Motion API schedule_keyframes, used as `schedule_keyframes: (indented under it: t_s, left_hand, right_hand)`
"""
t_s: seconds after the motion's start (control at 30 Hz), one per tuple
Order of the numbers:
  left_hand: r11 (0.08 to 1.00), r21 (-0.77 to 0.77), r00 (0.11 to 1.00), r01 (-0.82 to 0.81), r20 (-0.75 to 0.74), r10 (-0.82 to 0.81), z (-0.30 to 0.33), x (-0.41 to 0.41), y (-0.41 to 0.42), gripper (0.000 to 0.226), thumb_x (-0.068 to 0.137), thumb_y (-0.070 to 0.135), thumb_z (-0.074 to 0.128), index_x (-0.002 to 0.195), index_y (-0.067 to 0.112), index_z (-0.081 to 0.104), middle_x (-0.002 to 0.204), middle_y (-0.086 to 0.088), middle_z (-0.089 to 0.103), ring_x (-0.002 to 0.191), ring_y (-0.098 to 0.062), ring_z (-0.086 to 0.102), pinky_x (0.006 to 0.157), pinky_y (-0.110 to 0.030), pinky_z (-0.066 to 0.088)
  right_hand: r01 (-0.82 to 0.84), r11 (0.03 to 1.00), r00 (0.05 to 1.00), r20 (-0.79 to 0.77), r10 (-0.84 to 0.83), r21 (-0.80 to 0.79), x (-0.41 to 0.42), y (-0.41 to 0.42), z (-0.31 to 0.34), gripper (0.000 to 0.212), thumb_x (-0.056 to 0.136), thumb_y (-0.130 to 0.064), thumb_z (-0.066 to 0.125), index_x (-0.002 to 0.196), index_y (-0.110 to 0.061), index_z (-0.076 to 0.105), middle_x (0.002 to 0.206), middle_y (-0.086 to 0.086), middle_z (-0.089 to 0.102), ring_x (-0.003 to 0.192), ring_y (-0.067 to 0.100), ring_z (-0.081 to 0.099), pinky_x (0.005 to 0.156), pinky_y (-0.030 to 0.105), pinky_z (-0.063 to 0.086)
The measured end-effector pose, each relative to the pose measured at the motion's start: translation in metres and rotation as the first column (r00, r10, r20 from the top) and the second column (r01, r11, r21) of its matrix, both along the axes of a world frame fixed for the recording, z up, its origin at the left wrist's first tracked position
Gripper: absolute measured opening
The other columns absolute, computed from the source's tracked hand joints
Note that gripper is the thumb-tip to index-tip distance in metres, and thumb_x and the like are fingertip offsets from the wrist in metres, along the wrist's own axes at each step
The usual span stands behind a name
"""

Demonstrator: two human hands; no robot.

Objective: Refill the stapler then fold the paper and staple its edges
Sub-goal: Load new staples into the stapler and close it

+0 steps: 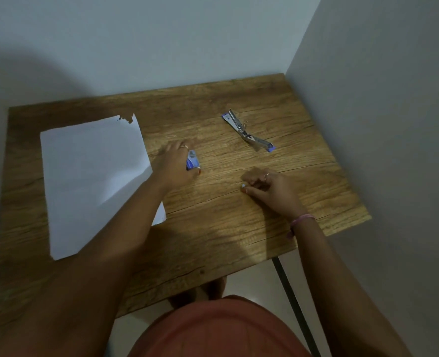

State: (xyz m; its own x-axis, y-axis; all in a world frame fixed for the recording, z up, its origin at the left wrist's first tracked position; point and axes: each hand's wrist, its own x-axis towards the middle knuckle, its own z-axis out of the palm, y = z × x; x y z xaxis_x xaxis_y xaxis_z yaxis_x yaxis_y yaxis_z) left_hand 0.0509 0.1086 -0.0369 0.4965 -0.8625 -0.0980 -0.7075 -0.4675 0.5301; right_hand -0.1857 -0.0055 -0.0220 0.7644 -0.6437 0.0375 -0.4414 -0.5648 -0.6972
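A small blue and silver stapler lies swung fully open on the far right of the wooden table, untouched. My left hand rests on the table beside the paper's right edge, closed on a small blue staple box. My right hand sits in front of the stapler with its fingers pinched on a tiny pale strip, apparently staples. A white sheet of paper lies flat on the left, its far corner torn.
Walls close in the table at the back and on the right. A dark metal table leg runs down below the right front corner. My orange-clad lap is just under the front edge.
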Motion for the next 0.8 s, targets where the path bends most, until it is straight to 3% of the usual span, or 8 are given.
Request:
schedule_keyframes:
  t_s: [0.1, 0.2, 0.3, 0.37, 0.47, 0.53, 0.7, 0.8]
  left_hand:
    - [1.000, -0.015, 0.998, -0.011, -0.057, 0.010, 0.006, -0.006, -0.005, 0.080, 0.081, 0.032, 0.074, 0.148, 0.016, 0.033, 0.146, -0.010, 0.038, 0.137, -0.032, 0.029, 0.107, -0.044, 0.031]
    - [0.992, -0.116, 0.994, -0.053, -0.101, 0.042, 0.017, -0.018, -0.019, 0.076, 0.085, 0.034, 0.070, 0.148, 0.016, 0.032, 0.144, -0.011, 0.036, 0.138, -0.031, 0.025, 0.108, -0.042, 0.029]
    - [0.973, -0.197, 0.985, -0.124, -0.144, 0.096, 0.025, -0.032, -0.044, 0.059, 0.090, 0.032, 0.064, 0.142, 0.016, 0.043, 0.142, -0.010, 0.039, 0.136, -0.026, 0.028, 0.105, -0.031, 0.026]
    - [0.962, -0.199, 0.953, -0.189, -0.273, 0.131, 0.028, -0.040, -0.064, 0.051, 0.091, 0.028, 0.065, 0.138, 0.015, 0.049, 0.140, -0.011, 0.043, 0.130, -0.025, 0.039, 0.110, -0.034, 0.031]
    - [0.936, -0.204, 0.855, -0.286, -0.495, 0.153, 0.027, -0.048, -0.089, 0.049, 0.091, 0.022, 0.065, 0.136, 0.011, 0.050, 0.120, -0.010, 0.057, 0.099, -0.018, 0.054, 0.096, -0.040, 0.049]
    - [0.926, -0.193, 0.814, -0.325, -0.556, 0.170, 0.025, -0.050, -0.102, 0.049, 0.092, 0.021, 0.063, 0.138, 0.012, 0.048, 0.123, -0.011, 0.058, 0.101, -0.021, 0.058, 0.091, -0.037, 0.050]
    - [0.938, -0.199, 0.859, -0.285, -0.487, 0.158, 0.015, -0.044, -0.125, 0.047, 0.089, 0.017, 0.067, 0.134, 0.013, 0.054, 0.117, -0.008, 0.063, 0.099, -0.027, 0.064, 0.080, -0.029, 0.047]
    - [0.937, -0.213, 0.868, -0.276, -0.475, 0.147, 0.009, -0.044, -0.135, 0.046, 0.085, 0.012, 0.071, 0.130, 0.009, 0.058, 0.125, -0.011, 0.063, 0.112, -0.025, 0.060, 0.085, -0.024, 0.044]
  right_hand:
    - [-0.053, 0.993, 0.999, -0.007, 0.052, -0.105, 0.003, -0.002, -0.003, 0.008, 0.074, -0.009, 0.079, 0.074, -0.011, 0.071, 0.071, -0.029, 0.049, 0.082, -0.027, 0.047, 0.072, -0.006, 0.030]
    - [-0.043, 0.995, 0.998, -0.045, 0.039, -0.087, 0.003, -0.006, -0.004, 0.009, 0.078, -0.014, 0.077, 0.078, -0.009, 0.071, 0.073, -0.023, 0.052, 0.080, -0.021, 0.051, 0.070, -0.003, 0.032]
    - [0.044, 0.994, 0.999, -0.036, -0.041, 0.101, 0.000, -0.010, -0.001, 0.007, 0.083, -0.018, 0.073, 0.081, -0.014, 0.068, 0.080, -0.006, 0.067, 0.076, -0.002, 0.061, 0.070, 0.006, 0.044]
    - [0.092, 0.967, 0.991, 0.068, -0.111, 0.239, -0.004, -0.010, 0.004, 0.010, 0.084, -0.012, 0.072, 0.081, -0.020, 0.067, 0.081, -0.005, 0.068, 0.077, 0.005, 0.064, 0.073, 0.012, 0.049]
    - [0.096, 0.930, 0.972, 0.168, -0.165, 0.356, -0.009, -0.011, 0.012, 0.013, 0.085, -0.004, 0.069, 0.096, -0.012, 0.070, 0.084, 0.002, 0.068, 0.078, 0.006, 0.063, 0.076, 0.018, 0.052]
    - [0.092, 0.908, 0.950, 0.237, -0.203, 0.409, -0.011, -0.014, 0.017, 0.016, 0.085, -0.002, 0.068, 0.101, -0.005, 0.069, 0.081, 0.006, 0.065, 0.075, 0.005, 0.060, 0.077, 0.019, 0.051]
    - [0.115, 0.871, 0.884, 0.351, -0.310, 0.478, -0.010, -0.027, 0.030, 0.018, 0.088, -0.001, 0.064, 0.103, -0.011, 0.068, 0.076, 0.012, 0.059, 0.080, 0.014, 0.063, 0.084, 0.035, 0.054]
    - [0.131, 0.853, 0.857, 0.375, -0.354, 0.505, -0.008, -0.040, 0.033, 0.022, 0.091, -0.002, 0.061, 0.106, -0.016, 0.068, 0.084, 0.005, 0.072, 0.083, 0.014, 0.068, 0.083, 0.031, 0.057]
